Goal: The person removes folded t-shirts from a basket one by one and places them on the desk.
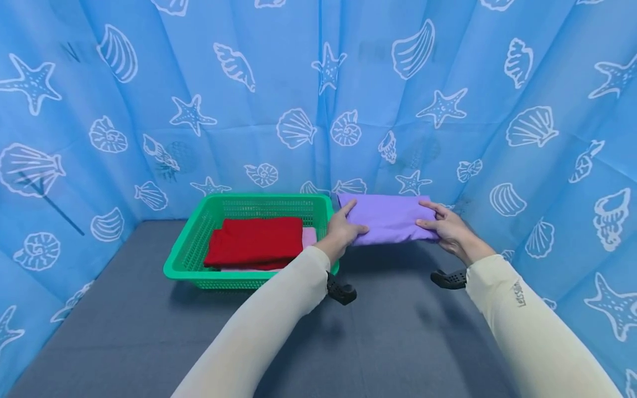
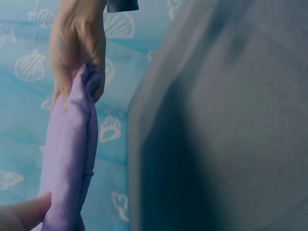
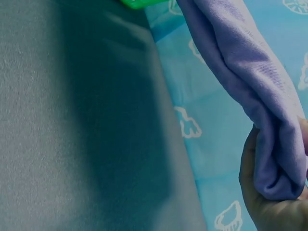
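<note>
At two o'clock from the green basket, a folded purple cloth hangs just off the grey table, left hand and right hand each clamped on an end. It looks mid-carry; next comes a level swing toward nine o'clock. Inside the basket: a folded red cloth on something pale (barely showing).

Your right hand sits at the lower right corner of the right wrist view, gripping one end of the folded purple cloth. The cloth runs diagonally from your hand up to the top edge. Behind it hangs the blue curtain with white shell prints. The grey surface fills the left half. A green basket corner shows at the top.
</note>
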